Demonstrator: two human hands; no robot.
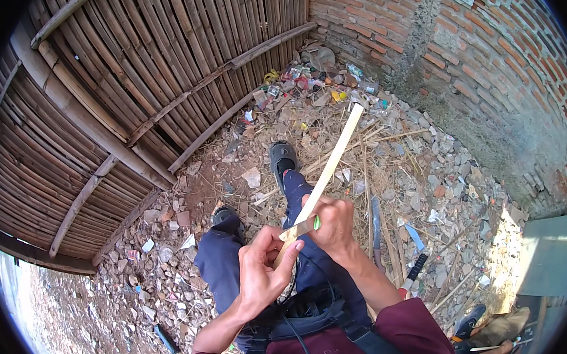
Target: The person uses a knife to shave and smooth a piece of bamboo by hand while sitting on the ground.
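Observation:
A long pale strip of bamboo or wood (338,151) slants up and away over my lap. My left hand (264,268) is closed around its near end, with the thumb and fingers pinching it. In my right hand (334,225) is a small knife (298,229), its green handle mostly hidden by the closed fingers. The blade lies across the strip just beyond my left fingertips, touching or very near it. I cannot tell how deep the edge sits.
A bamboo wall (193,52) stands at left, a brick wall (461,77) behind. Rubble and litter (310,83) cover the ground. Right of my legs lie a long dark blade (376,223) and a black-handled tool (416,266). Another person's hand (498,353) holds a thin stick, lower right.

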